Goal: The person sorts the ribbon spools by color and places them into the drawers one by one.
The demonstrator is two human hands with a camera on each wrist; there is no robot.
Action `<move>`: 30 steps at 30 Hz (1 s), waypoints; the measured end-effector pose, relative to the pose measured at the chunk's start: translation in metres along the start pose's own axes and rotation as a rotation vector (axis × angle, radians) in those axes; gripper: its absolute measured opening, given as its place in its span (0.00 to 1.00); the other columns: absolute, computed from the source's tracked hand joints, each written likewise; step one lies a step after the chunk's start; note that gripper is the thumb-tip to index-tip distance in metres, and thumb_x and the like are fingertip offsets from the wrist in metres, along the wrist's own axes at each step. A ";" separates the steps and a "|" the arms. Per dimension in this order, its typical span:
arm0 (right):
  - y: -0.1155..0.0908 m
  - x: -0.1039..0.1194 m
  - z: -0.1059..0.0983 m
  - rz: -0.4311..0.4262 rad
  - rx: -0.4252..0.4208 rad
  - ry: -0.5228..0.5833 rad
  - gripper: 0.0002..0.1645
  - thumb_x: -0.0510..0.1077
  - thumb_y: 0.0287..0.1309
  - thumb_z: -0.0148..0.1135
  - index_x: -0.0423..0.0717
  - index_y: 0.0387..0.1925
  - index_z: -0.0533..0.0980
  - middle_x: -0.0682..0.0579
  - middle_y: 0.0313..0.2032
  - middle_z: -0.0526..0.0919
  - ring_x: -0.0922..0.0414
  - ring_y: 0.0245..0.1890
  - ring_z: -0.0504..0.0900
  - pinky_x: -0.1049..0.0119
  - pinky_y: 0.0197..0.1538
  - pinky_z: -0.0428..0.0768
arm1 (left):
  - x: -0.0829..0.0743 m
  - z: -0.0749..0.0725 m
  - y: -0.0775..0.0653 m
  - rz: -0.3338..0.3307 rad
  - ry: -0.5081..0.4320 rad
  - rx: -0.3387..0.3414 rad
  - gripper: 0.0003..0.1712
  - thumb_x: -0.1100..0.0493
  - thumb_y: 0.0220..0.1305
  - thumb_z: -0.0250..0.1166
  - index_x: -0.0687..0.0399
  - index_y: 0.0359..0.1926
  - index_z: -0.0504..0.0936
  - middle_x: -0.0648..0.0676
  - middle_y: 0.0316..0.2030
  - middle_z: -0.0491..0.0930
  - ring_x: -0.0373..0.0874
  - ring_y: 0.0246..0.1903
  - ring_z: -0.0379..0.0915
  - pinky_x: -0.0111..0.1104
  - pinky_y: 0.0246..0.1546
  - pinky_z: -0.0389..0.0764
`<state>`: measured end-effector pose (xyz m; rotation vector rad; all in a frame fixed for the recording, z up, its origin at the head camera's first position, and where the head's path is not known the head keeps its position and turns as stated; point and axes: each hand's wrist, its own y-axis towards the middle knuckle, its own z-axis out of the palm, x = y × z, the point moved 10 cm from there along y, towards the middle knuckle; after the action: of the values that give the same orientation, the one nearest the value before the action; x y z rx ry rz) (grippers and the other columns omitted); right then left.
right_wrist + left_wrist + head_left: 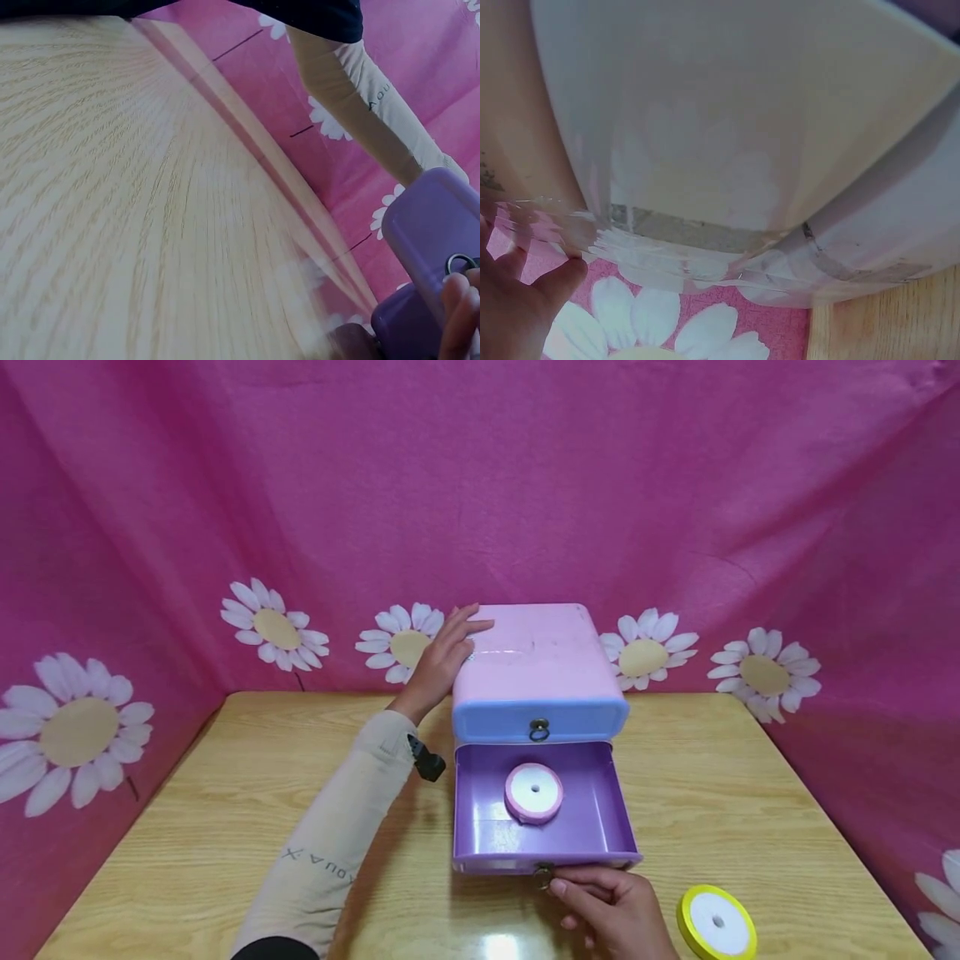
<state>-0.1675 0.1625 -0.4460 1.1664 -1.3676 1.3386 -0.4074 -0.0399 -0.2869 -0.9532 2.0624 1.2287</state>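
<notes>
A small chest with a pink top [536,652] and a blue upper drawer [495,720] stands on the table. Its purple lower drawer [480,827] is pulled out, and a spool of pink-edged ribbon [534,793] lies inside. My left hand [442,660] rests on the chest's upper left edge, fingers extended over the top. With thumb and fingers my right hand [618,906] pinches the ring pull [459,264] at the purple drawer's front. A spool of yellow ribbon [717,922] lies on the table, right of that hand.
The wooden table [225,827] reaches back to a pink cloth [375,485] with large daisies, which surrounds it at the back and sides. Clear tape [697,232] runs along the chest's side. The upper drawer is closed, with its own ring pull [538,732].
</notes>
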 end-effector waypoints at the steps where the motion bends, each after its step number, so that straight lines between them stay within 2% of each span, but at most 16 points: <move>1: 0.000 0.000 0.001 0.002 -0.007 0.002 0.18 0.40 0.50 0.71 0.31 0.41 0.82 0.43 0.32 0.87 0.58 0.20 0.82 0.69 0.17 0.74 | 0.001 0.000 0.000 -0.002 0.001 0.000 0.23 0.55 0.72 0.44 0.47 0.64 0.74 0.46 0.73 0.55 0.47 0.75 0.32 0.46 0.71 0.35; 6: 0.002 -0.005 0.001 0.026 -0.062 -0.001 0.17 0.40 0.48 0.73 0.33 0.39 0.83 0.45 0.30 0.87 0.58 0.19 0.82 0.71 0.17 0.72 | 0.001 -0.001 0.000 0.003 0.002 0.007 0.23 0.55 0.72 0.44 0.47 0.64 0.74 0.45 0.73 0.55 0.47 0.75 0.32 0.46 0.72 0.35; 9: 0.003 -0.007 -0.001 0.027 -0.091 -0.012 0.16 0.39 0.47 0.74 0.33 0.38 0.84 0.47 0.30 0.87 0.58 0.19 0.82 0.71 0.19 0.74 | 0.001 -0.001 0.000 0.005 0.003 0.007 0.23 0.54 0.72 0.44 0.47 0.63 0.74 0.44 0.73 0.55 0.47 0.75 0.32 0.47 0.72 0.36; 16: 0.001 -0.003 -0.003 -0.009 -0.151 -0.085 0.14 0.39 0.45 0.75 0.35 0.35 0.84 0.45 0.28 0.87 0.57 0.17 0.81 0.69 0.19 0.76 | 0.002 0.000 -0.001 -0.004 0.010 0.008 0.23 0.54 0.72 0.45 0.46 0.63 0.74 0.43 0.72 0.55 0.46 0.75 0.32 0.48 0.71 0.36; 22: 0.000 -0.001 -0.003 -0.043 -0.184 -0.073 0.10 0.36 0.45 0.74 0.35 0.32 0.84 0.46 0.26 0.87 0.58 0.17 0.80 0.66 0.21 0.79 | 0.000 0.001 0.001 0.001 0.006 0.006 0.22 0.58 0.73 0.45 0.52 0.63 0.74 0.49 0.73 0.55 0.51 0.75 0.33 0.51 0.71 0.35; 23: 0.000 0.001 -0.003 -0.056 -0.184 -0.066 0.10 0.35 0.45 0.74 0.35 0.32 0.84 0.47 0.26 0.87 0.58 0.17 0.79 0.66 0.22 0.80 | -0.006 0.000 -0.001 -0.003 0.001 0.008 0.22 0.59 0.73 0.45 0.55 0.63 0.73 0.51 0.73 0.55 0.51 0.75 0.33 0.51 0.71 0.34; 29: -0.001 0.007 -0.003 -0.095 -0.190 -0.078 0.08 0.35 0.45 0.74 0.37 0.31 0.85 0.48 0.26 0.87 0.59 0.17 0.79 0.65 0.23 0.81 | -0.006 -0.001 -0.002 -0.001 -0.001 0.009 0.23 0.55 0.72 0.44 0.48 0.64 0.74 0.45 0.73 0.55 0.47 0.75 0.32 0.48 0.71 0.35; 30: -0.001 0.008 -0.003 -0.098 -0.196 -0.081 0.08 0.35 0.45 0.74 0.38 0.31 0.85 0.49 0.25 0.87 0.59 0.17 0.79 0.65 0.23 0.81 | 0.000 0.000 0.000 0.003 0.001 0.009 0.23 0.54 0.72 0.44 0.46 0.63 0.74 0.43 0.73 0.55 0.46 0.75 0.32 0.48 0.71 0.35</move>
<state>-0.1683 0.1650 -0.4380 1.1493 -1.4451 1.0732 -0.4076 -0.0398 -0.2872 -0.9468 2.0692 1.2198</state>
